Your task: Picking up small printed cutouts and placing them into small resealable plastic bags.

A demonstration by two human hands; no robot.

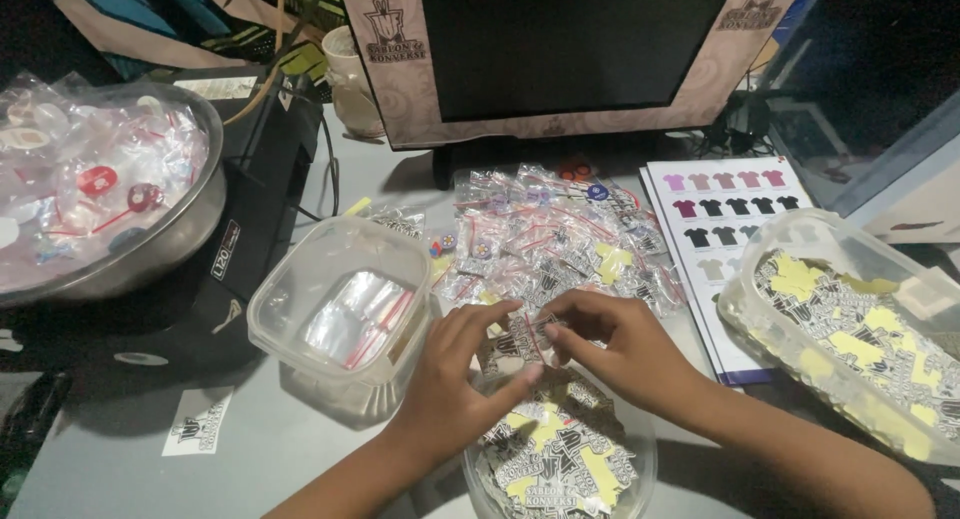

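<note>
Fingertips (528, 371) of left hand (455, 379) and right hand (620, 349) pinch one small clear zip bag (530, 337) with a sticker inside, above a round tub (560, 459) of stickers (black-white-yellow). Square tub (340, 309) of empty bags sits left; bagged pile (560, 234) lies behind.

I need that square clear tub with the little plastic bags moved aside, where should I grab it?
Grip the square clear tub by its rim at two opposite sides, coming from above. It stands upright and open-topped, and its rolled lip gives the hands a likely firm edge.
</note>
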